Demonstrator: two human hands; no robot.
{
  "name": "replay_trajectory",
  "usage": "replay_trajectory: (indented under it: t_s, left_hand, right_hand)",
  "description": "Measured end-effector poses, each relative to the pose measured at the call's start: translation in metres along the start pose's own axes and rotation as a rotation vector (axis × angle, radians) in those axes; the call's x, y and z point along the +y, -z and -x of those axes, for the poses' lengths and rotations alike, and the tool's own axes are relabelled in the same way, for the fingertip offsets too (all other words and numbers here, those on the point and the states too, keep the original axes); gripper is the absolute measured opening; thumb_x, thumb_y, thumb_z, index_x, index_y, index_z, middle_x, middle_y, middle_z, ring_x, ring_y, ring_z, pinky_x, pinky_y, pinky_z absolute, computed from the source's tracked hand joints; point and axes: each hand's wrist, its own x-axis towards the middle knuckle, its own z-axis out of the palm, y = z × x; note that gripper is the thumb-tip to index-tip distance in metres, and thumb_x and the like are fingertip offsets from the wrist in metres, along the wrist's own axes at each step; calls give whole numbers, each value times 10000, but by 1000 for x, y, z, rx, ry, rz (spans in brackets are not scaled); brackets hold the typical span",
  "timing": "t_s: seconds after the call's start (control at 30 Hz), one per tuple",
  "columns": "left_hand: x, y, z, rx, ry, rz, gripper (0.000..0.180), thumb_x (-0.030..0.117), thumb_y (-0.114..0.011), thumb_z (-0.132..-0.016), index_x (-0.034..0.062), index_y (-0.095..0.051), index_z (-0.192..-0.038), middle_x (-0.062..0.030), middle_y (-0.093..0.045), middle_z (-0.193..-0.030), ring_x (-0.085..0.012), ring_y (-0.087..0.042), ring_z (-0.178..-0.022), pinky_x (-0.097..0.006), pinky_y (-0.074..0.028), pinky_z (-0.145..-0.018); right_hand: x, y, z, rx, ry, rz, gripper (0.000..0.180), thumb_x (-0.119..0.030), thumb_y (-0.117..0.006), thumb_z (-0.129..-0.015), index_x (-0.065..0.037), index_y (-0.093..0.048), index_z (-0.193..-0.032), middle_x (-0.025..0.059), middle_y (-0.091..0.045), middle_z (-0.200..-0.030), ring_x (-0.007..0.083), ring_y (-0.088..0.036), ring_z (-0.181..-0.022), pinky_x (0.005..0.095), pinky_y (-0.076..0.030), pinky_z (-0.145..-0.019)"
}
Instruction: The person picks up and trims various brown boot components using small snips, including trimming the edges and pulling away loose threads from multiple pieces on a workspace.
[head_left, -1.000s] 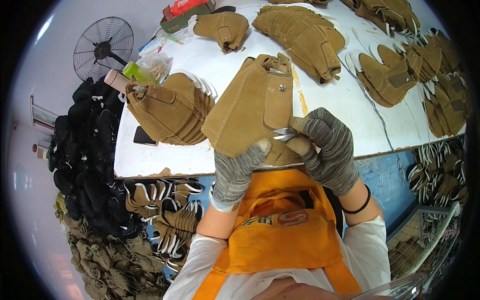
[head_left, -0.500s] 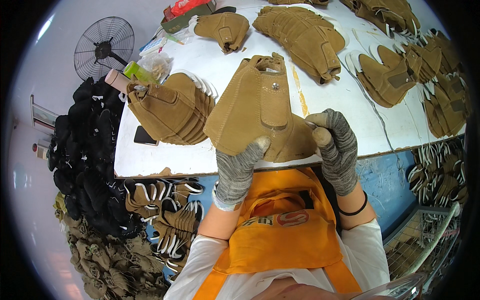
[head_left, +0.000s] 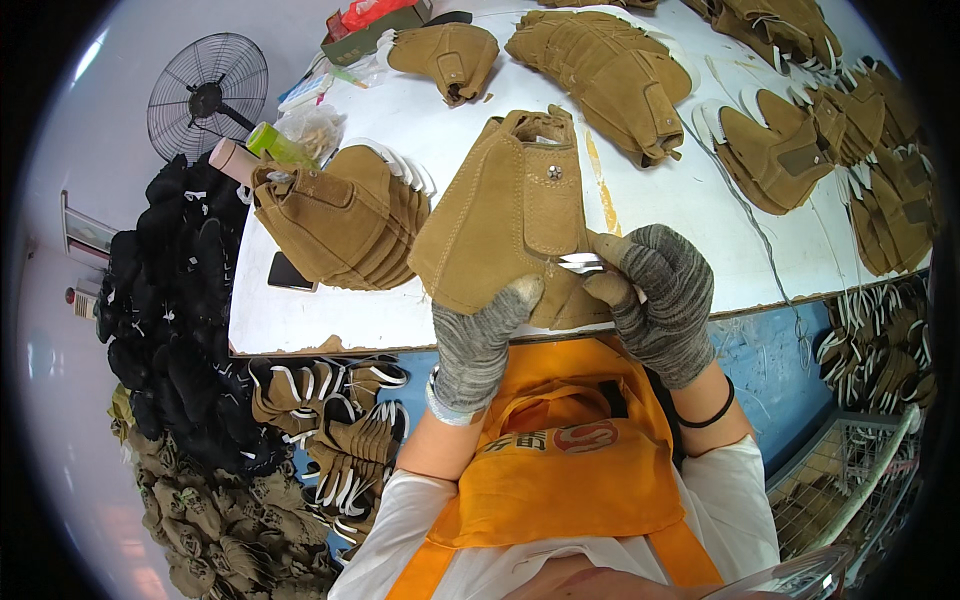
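A tan suede boot upper (head_left: 480, 215) stands tilted in front of me over the table's near edge. It has a stitched strap with a silver snap button near its opening. My left hand (head_left: 478, 335), in a grey knit glove with bare fingertips, grips its lower edge, thumb on the front and fingers hidden behind. In my right hand (head_left: 660, 300), gloved the same way, is a small pair of shiny thread snips (head_left: 580, 262), pinched between thumb and fingers. Their bright blades lie against the suede just below the strap.
Stacked tan boot uppers (head_left: 340, 215) stand left beside a dark phone (head_left: 290, 272). More piles (head_left: 600, 80) lie at the back and right of the white table (head_left: 400, 320). Black pieces (head_left: 180, 300) heap up at far left below a fan (head_left: 207, 98). A wire cart (head_left: 840, 480) stands lower right.
My right hand has moved left onto the upper, and the metal blades now show at the suede below the strap. The left hand keeps its hold almost unmoved.
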Motion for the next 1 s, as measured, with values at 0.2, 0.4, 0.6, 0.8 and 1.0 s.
replay_trajectory:
  t_s: [0.2,0.4,0.6,0.8,1.0]
  left_hand:
    - [15,-6,2,16,169,256,411,199,-727,-792,0,-578,-1120,-90,-649,-1022,-193,-617,-909,-305,-503,-792]
    - [-6,3,2,-4,-57,-147,416,224,-739,-777,25,-591,-1112,-92,-647,-1037,-220,-624,-923,-332,-501,-804]
    - [2,0,3,14,-166,-248,400,225,-743,-765,37,-604,-1090,-93,-650,-1014,-243,-627,-913,-337,-504,-783]
    - [-7,0,2,-4,-109,-250,383,192,-740,-755,36,-607,-1078,-90,-655,-990,-238,-633,-888,-335,-507,-769]
    - [-1,-5,-2,26,-91,-192,315,192,-734,-760,43,-632,-1019,-85,-660,-958,-241,-636,-875,-334,-507,-762]
  right_hand:
    - [-1,1,-1,-4,-38,-71,327,-251,-682,-795,-102,-578,-1067,67,-539,-714,238,-552,-613,348,-449,-546]
    - [-4,5,-6,-19,-16,-62,288,-263,-688,-781,-90,-600,-994,69,-536,-693,244,-545,-600,348,-439,-537]
    - [-7,11,-12,-73,-33,-13,258,-263,-689,-774,-93,-612,-953,75,-534,-682,251,-541,-596,351,-432,-539]
    - [-4,6,-5,-46,-51,-66,181,-168,-673,-788,-85,-627,-943,93,-548,-703,248,-554,-619,342,-442,-557]
    - [3,-2,7,65,-248,-346,218,-161,-621,-872,-62,-597,-1065,64,-613,-790,175,-591,-697,290,-490,-678]
